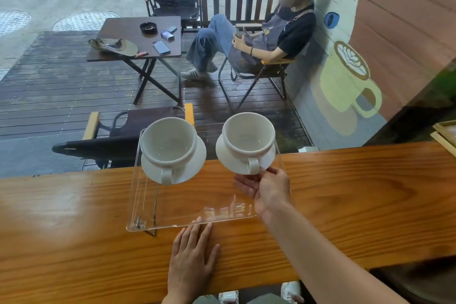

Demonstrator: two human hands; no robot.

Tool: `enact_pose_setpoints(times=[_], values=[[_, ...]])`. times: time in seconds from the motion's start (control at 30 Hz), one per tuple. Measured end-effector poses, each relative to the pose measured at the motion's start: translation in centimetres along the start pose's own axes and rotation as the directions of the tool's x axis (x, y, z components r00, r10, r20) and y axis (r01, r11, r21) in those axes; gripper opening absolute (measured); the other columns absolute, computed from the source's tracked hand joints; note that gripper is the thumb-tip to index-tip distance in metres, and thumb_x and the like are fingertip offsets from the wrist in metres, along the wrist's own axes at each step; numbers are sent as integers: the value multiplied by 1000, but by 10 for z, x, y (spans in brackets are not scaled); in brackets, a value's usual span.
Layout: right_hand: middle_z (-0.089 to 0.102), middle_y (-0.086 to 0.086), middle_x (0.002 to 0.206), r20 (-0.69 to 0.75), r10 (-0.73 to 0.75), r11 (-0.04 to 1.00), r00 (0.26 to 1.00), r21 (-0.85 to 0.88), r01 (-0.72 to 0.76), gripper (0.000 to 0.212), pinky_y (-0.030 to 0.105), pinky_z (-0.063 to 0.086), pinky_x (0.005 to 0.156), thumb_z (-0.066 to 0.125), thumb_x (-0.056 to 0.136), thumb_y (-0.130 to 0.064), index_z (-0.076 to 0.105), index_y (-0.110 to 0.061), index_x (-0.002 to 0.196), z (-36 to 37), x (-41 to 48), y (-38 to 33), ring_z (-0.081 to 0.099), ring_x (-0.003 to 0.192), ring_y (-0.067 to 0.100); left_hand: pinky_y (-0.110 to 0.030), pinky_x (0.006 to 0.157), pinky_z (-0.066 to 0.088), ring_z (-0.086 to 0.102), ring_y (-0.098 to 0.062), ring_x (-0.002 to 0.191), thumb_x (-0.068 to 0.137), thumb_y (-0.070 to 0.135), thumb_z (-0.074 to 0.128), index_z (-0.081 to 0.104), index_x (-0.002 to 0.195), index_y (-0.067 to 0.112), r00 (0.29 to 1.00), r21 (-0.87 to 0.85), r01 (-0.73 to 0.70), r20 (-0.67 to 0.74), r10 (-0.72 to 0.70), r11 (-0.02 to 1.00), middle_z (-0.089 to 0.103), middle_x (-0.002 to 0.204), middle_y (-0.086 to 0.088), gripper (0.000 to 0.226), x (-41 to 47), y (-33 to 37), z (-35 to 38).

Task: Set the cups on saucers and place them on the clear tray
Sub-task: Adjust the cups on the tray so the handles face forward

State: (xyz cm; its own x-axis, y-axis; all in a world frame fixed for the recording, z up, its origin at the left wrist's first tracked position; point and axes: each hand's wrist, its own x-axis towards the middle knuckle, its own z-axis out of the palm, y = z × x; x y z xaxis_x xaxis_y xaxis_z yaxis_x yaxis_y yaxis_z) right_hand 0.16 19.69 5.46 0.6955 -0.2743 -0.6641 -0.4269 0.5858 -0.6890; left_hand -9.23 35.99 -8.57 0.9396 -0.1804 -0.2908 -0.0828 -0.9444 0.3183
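A clear tray (172, 210) lies on the wooden counter, reaching past its far edge. Two white cups sit on white saucers at the tray's far end: the left cup (169, 142) on its saucer (195, 155), the right cup (248, 134) on its saucer (224, 155). My right hand (267, 189) is over the tray's right side, thumb and fingers touching the near rim of the right saucer just by the cup's handle. My left hand (191, 258) rests flat on the counter, fingers spread, fingertips against the tray's near edge.
The wooden counter (345, 205) runs left to right, with a window beyond it. Outside are a deck, a folding table, chairs and a seated person (271, 34). Wooden frames (446, 136) sit at the counter's far right.
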Motion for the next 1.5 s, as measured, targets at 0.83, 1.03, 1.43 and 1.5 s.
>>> enact_pose_setpoints(times=[0.83,1.03,1.43,1.5], values=[[68,23,84,13,25,996,1000,-82,-24,26,32,59,47,37,98,-7,54,2,116,-5,-3,-1,72,57,26,-22,109,0,60,-24,113,89,60,13,62,119,22,1000,-2,15,2,-15,1000,64,124,-6,69,-1,1,-2],[68,20,78,17,28,994,999,-106,-26,25,33,59,47,38,98,-8,54,3,114,-7,-2,-2,72,57,25,-21,110,-3,60,-24,113,89,60,14,62,119,22,1000,-10,31,3,-31,999,64,124,-6,68,-2,1,-3],[68,16,76,56,29,983,998,-181,-18,24,33,60,52,40,98,-9,57,1,110,-8,-2,-2,72,59,23,-29,107,15,61,-25,112,89,60,14,62,118,21,998,-1,55,5,-55,998,64,123,-7,68,-3,3,-4],[68,15,76,70,41,977,997,-214,-26,25,33,60,54,41,97,-10,59,1,110,-8,-3,-5,71,62,23,-29,107,16,60,-26,113,89,60,14,62,119,20,998,8,58,20,-58,998,63,125,-7,69,-3,2,-5]])
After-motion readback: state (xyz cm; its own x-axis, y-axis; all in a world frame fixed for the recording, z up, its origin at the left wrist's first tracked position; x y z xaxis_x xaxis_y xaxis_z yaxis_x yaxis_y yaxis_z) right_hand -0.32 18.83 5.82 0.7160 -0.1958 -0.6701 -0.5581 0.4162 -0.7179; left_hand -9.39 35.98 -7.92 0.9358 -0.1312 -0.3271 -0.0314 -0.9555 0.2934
